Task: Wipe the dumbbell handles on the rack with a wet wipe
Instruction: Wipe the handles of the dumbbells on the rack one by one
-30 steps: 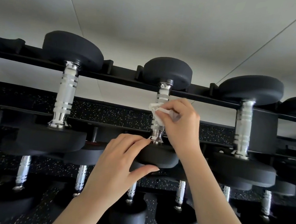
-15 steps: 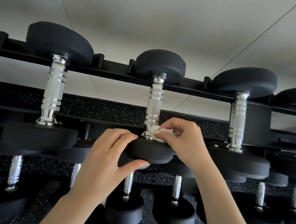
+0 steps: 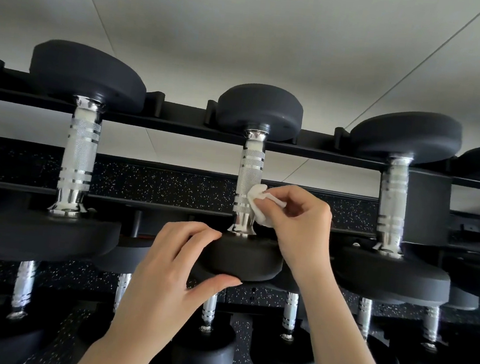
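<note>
Head view: the right hand [image 3: 302, 227] is pinching a crumpled white wet wipe [image 3: 260, 203] between curled fingers and thumb, pressing it against the lower right side of the knurled chrome centre dumbbell handle [image 3: 249, 180] on the black rack [image 3: 180, 122]. The left hand [image 3: 169, 281] is gripping the round matte black weight head [image 3: 254, 260] below that handle, fingers over its top, thumb under its rim.

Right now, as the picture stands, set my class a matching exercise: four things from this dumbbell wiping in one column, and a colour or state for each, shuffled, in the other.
Column one
1. left hand
2. right hand
3. wet wipe
4. middle dumbbell handle

Column two
A. white, against the handle's side
B. grips the near black head of the middle dumbbell
C. silver, knurled, with smooth bands
D. pinches the wipe

Pairs: 1-B, 2-D, 3-A, 4-C
</note>
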Demonstrator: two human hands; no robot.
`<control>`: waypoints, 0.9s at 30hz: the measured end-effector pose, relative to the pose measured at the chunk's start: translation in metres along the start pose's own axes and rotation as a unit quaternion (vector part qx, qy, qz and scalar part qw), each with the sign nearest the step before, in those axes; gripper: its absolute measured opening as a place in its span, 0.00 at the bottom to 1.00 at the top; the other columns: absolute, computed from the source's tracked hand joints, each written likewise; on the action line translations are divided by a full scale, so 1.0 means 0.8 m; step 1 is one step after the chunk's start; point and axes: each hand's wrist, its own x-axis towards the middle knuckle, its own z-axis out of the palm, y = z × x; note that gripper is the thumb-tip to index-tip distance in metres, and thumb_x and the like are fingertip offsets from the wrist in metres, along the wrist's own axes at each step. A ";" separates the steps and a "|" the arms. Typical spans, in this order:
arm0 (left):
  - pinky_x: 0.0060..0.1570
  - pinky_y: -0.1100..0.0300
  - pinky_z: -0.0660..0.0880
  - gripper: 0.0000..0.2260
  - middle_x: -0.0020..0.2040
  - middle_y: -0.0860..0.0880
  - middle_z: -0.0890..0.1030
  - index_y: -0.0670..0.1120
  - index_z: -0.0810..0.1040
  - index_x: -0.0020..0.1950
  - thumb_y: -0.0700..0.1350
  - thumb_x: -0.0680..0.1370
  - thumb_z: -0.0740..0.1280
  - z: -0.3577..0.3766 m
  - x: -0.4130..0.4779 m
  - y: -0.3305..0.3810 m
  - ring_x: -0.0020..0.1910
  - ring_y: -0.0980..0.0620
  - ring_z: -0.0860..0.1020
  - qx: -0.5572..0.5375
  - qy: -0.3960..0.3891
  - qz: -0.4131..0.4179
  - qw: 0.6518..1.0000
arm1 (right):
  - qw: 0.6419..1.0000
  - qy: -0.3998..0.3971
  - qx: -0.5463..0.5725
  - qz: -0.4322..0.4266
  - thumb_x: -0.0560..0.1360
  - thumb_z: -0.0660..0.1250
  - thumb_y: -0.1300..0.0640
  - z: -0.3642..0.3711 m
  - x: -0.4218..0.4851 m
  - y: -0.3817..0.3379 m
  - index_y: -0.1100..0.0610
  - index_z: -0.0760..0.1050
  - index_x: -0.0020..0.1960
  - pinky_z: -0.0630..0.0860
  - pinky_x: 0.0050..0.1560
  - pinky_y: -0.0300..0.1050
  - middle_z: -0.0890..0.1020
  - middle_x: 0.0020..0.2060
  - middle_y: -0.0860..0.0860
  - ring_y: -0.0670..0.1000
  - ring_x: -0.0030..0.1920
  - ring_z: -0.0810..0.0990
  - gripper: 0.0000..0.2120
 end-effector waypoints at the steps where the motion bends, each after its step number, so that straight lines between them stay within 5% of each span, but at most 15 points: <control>1: 0.56 0.65 0.70 0.24 0.55 0.53 0.74 0.43 0.79 0.58 0.62 0.74 0.65 0.000 0.000 0.000 0.55 0.51 0.74 0.001 -0.001 -0.001 1.000 | 1.000 0.000 0.002 -0.001 0.68 0.75 0.62 0.001 0.002 -0.001 0.54 0.80 0.36 0.73 0.35 0.39 0.82 0.32 0.51 0.50 0.33 0.76 0.06; 6: 0.56 0.65 0.70 0.24 0.56 0.55 0.73 0.45 0.77 0.59 0.63 0.75 0.64 0.001 0.000 0.000 0.55 0.53 0.73 -0.004 0.001 0.001 1.000 | 0.999 0.017 0.032 0.004 0.69 0.74 0.61 0.006 0.015 -0.001 0.55 0.80 0.37 0.70 0.34 0.40 0.79 0.30 0.51 0.47 0.31 0.71 0.04; 16: 0.58 0.68 0.67 0.24 0.57 0.55 0.73 0.44 0.78 0.58 0.63 0.76 0.63 0.002 0.000 0.000 0.55 0.55 0.72 0.005 0.000 0.010 1.000 | 0.995 0.047 0.083 0.001 0.71 0.72 0.61 0.022 0.059 -0.021 0.57 0.81 0.42 0.77 0.39 0.40 0.83 0.36 0.52 0.47 0.37 0.79 0.01; 19: 0.59 0.69 0.66 0.24 0.57 0.55 0.72 0.44 0.77 0.59 0.62 0.76 0.63 0.003 -0.001 0.000 0.56 0.55 0.72 0.009 0.000 0.012 1.000 | 0.991 0.064 0.113 0.006 0.71 0.72 0.61 0.028 0.067 -0.025 0.59 0.80 0.42 0.75 0.34 0.35 0.82 0.34 0.51 0.45 0.34 0.77 0.03; 27: 0.59 0.68 0.66 0.23 0.58 0.56 0.72 0.47 0.74 0.60 0.63 0.76 0.62 0.003 -0.001 0.000 0.57 0.55 0.72 0.006 0.001 0.012 1.000 | 0.993 0.023 0.101 0.057 0.74 0.69 0.51 0.031 0.054 -0.006 0.54 0.77 0.52 0.75 0.39 0.38 0.84 0.37 0.48 0.44 0.37 0.79 0.09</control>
